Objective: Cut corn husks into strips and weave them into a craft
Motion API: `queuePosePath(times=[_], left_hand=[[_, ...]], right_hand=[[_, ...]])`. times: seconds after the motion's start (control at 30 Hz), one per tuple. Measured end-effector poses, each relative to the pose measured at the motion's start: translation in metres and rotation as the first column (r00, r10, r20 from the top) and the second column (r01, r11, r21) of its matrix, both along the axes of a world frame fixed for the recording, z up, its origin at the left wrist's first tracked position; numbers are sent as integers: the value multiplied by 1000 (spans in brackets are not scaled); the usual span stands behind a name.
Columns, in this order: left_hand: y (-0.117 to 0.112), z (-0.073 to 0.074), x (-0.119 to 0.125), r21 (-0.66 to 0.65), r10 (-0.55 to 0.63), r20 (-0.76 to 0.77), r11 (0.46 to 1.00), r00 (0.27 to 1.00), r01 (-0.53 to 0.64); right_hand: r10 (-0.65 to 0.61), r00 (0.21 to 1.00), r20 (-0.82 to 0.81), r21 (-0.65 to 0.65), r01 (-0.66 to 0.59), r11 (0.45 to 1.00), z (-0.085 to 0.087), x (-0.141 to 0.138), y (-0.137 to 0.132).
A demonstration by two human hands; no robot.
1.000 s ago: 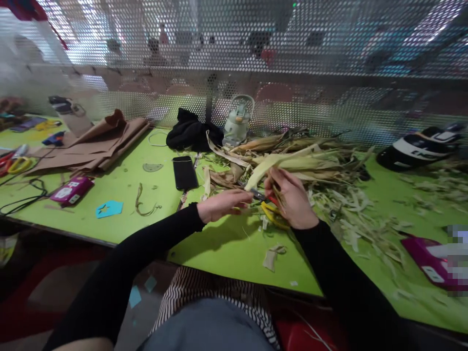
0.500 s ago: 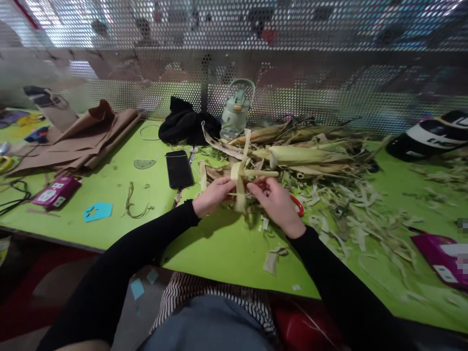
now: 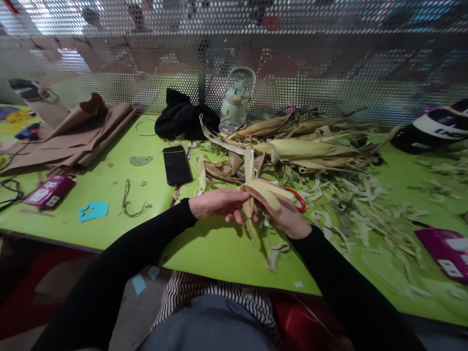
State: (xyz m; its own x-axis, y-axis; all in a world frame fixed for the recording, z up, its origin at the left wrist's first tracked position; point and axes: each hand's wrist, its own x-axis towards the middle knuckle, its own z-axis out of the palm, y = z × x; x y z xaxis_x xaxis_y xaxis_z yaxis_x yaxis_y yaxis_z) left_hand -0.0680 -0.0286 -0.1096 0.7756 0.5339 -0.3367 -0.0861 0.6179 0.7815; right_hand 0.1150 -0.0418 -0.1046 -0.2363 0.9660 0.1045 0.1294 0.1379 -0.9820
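Note:
Between my hands, above the green table (image 3: 212, 253), are crossed pale corn husk strips (image 3: 249, 168). My left hand (image 3: 219, 202) pinches them from the left, thumb and index at the crossing. From the right, my right hand (image 3: 287, 214) holds the same strips, with one wide strip folded over its fingers; most of those fingertips are hidden. A narrow end of husk hangs down below the hands. The red handle of a pair of scissors (image 3: 300, 200) shows just behind my right hand. A small husk scrap (image 3: 274, 256) lies on the table beneath.
A pile of corn husks (image 3: 307, 148) lies behind my hands, with shredded strips (image 3: 351, 204) to the right. A black phone (image 3: 177, 165), black cloth (image 3: 183, 119) and pale green bottle (image 3: 235, 105) stand or lie further back. Brown paper (image 3: 80, 131) is at left, a perforated metal screen (image 3: 146, 63) behind.
A husk strip that pointed right has been folded over and now lies across my right hand. Both hands have come slightly lower and closer together. The view has tilted down a little.

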Motion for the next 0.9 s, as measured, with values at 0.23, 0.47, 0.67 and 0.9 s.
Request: queuePosePath(times=[0.23,0.47,0.67,0.9], left_hand=[[-2,-1,5,-190,214,43,961,976,-203],[-11,5,8,-123,267,27,957,963,-262],[-14,7,13,-76,358,-25,930,933,-359],[-11,1,12,50,375,-85,927,923,-372]], right_hand=[[-140,990,14,9,140,990,-6,-1,11],[-187,972,145,82,176,981,-9,8,16],[-227,955,191,165,197,966,1,11,14],[-97,994,58,4,97,995,-7,5,15]])
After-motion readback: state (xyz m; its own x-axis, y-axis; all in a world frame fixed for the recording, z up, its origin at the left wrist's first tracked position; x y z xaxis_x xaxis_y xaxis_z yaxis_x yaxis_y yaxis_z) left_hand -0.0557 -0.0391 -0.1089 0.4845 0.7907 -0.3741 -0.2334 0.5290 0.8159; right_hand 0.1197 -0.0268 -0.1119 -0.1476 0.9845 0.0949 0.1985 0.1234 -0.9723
